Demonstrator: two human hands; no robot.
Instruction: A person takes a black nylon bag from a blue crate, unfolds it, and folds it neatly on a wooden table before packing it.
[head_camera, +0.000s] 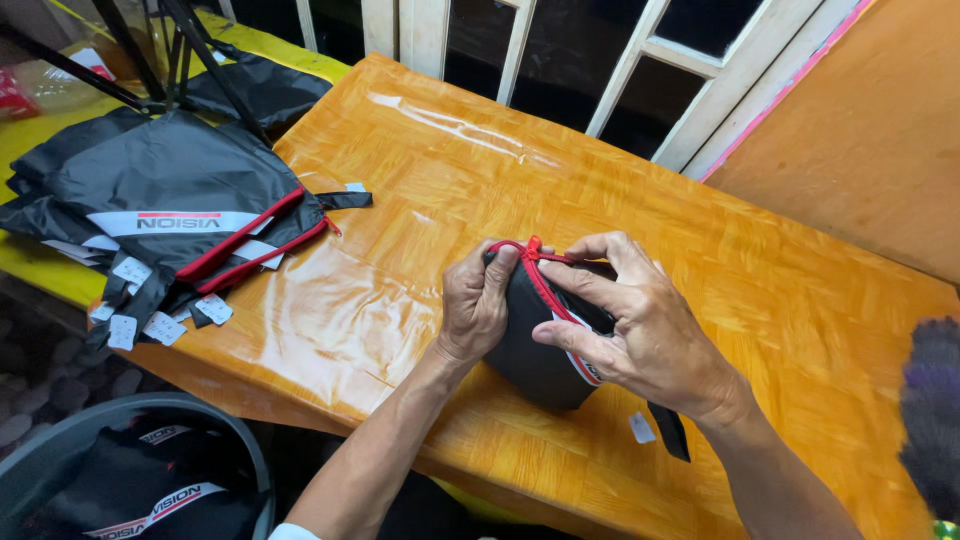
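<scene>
Both hands work on a small black zip pouch (545, 360) with red zipper trim, standing on the orange wood-grain counter (420, 180) near its front edge, at about 5 o'clock from the counter's centre. The left hand (478, 305) is closed around the pouch's left end, thumb and fingers pressed on the fabric just below the red zipper line. The right hand (640, 325) clamps the pouch from the right, fingertips pinching the red zipper tape near the top, thumb laid across the black side panel. A black strap (670, 432) and a small white tag (641, 428) trail from the pouch on the counter at 5 o'clock of the right wrist.

At 9 o'clock, well apart from the hands, lies a stack of folded black covers (165, 195) with red piping and white hang tags. At 7 o'clock, below counter level, a grey tub (245, 450) contains more black fabric
</scene>
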